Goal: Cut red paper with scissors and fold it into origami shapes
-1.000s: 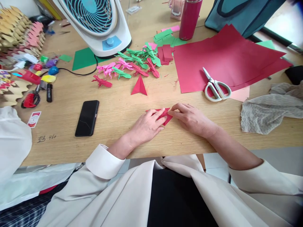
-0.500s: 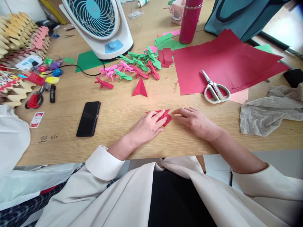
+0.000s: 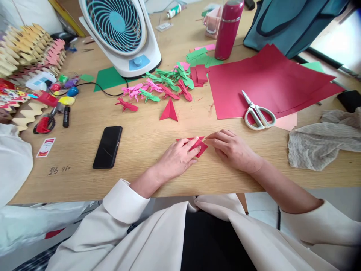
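A small folded piece of red paper [image 3: 200, 146] lies flat on the wooden table [image 3: 141, 131] near its front edge. My left hand [image 3: 177, 158] rests on the paper's left part, fingers pressing it down. My right hand [image 3: 232, 149] meets the paper's right corner with its fingertips together at the edge. A finished red paper triangle [image 3: 169, 111] lies just beyond, and past it a heap of folded green, pink and red paper shapes [image 3: 160, 84].
Large red sheets [image 3: 267, 81] with white scissors [image 3: 257, 113] on them lie to the right, a grey cloth [image 3: 321, 141] at the right edge. A black phone [image 3: 107, 146] lies to the left. A fan [image 3: 124, 34], a red bottle [image 3: 228, 30] and craft clutter stand behind.
My right fingertips have drawn back from on top of the red paper to its right corner. The view has tilted slightly; my left hand stays pressed on the paper.
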### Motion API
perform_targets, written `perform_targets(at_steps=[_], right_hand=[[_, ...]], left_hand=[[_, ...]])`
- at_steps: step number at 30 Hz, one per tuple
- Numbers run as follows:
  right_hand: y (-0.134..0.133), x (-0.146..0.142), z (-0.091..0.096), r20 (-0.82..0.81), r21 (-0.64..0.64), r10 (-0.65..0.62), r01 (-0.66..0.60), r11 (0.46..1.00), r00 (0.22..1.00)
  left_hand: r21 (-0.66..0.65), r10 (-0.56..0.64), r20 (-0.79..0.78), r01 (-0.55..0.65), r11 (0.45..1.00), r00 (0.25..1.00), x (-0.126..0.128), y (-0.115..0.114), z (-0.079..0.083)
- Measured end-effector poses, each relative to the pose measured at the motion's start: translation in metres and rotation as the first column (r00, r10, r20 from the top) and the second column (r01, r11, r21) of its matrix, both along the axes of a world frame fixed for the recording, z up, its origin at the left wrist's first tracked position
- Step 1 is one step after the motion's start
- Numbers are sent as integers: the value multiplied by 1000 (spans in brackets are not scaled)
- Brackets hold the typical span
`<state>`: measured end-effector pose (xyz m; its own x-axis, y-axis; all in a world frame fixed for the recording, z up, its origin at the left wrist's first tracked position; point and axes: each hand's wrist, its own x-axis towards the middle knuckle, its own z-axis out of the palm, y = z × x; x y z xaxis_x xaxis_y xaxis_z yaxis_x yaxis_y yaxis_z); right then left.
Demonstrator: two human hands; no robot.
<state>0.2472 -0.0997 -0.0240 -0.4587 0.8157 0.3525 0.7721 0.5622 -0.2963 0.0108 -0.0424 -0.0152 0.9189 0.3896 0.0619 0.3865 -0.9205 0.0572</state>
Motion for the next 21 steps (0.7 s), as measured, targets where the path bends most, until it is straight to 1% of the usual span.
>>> perform_targets(at_steps=[4,6,9,13,21], right_hand=[[6,-4,-5,5,-46,81,-81,996,997],[6,-4,-8,17,-66,88,-86,994,996],[4,-3,-10,6,-89,82,-81,993,997],[3,-3,-8,1,-108,59,-58,992,998],[3,-4,-7,-25,-137,38,-41,990,999]], left_hand=[[-6,7,25,-7,1000,1000,-1,-1,-3],[-10,15,37,-15,1000,999,-3,-3,-5],[-21,15,27,-14,1000,1000,-7,-7,-5],[-26,-10,-5,10,1000,1000,-13,-11,-3],[6,-57,36,57,998,998,-20,-12,-4]])
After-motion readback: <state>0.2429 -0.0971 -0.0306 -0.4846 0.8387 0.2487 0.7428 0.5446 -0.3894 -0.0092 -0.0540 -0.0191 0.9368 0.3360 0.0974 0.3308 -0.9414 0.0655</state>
